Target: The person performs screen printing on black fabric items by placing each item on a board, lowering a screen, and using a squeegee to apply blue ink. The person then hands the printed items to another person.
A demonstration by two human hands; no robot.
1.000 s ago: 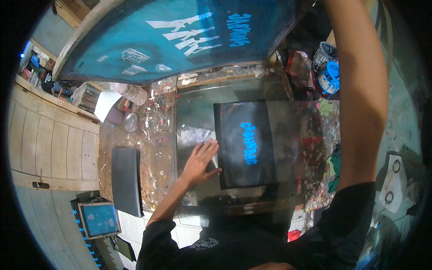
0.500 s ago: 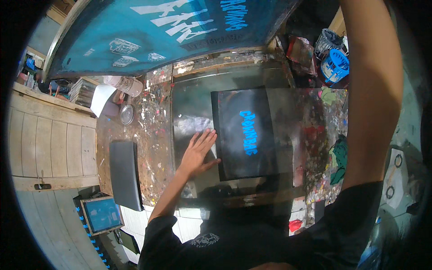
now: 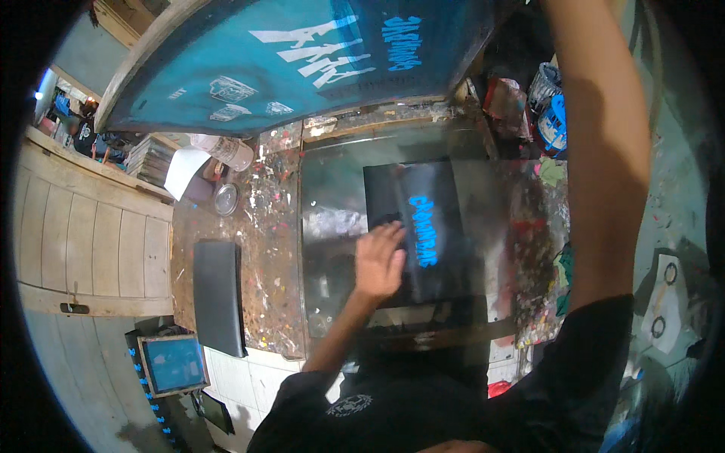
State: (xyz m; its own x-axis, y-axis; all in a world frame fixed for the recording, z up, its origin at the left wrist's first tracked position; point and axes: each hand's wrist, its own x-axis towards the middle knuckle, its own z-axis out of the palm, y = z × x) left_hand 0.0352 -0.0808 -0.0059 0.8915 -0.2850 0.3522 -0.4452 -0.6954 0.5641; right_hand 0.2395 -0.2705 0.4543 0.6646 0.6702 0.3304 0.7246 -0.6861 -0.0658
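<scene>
My left hand (image 3: 379,257), blurred by motion, grips the lifted left edge of a black sheet (image 3: 432,288) with blue lettering, near the middle of a glass-like plate (image 3: 332,293) set in a paint-spattered table. A darker black area shows beneath or beside the lifted edge; I cannot tell which. My right arm reaches up past the top of the picture, its hand out of sight. Above the plate a wooden-framed blue printing screen (image 3: 189,72) is raised, bearing white and blue stencilled shapes.
A dark folded stack (image 3: 217,298) lies on the left of the table (image 3: 272,264), with containers (image 3: 226,155) and a round lid (image 3: 226,199) behind. Blue and grey buckets (image 3: 551,124) stand at back right. A small framed screen (image 3: 170,362) is lower left; a person (image 3: 87,140) is at far upper left.
My left hand has moved right from beside the sheet onto its left edge, which is now lifted and bending. My right arm stays raised.
</scene>
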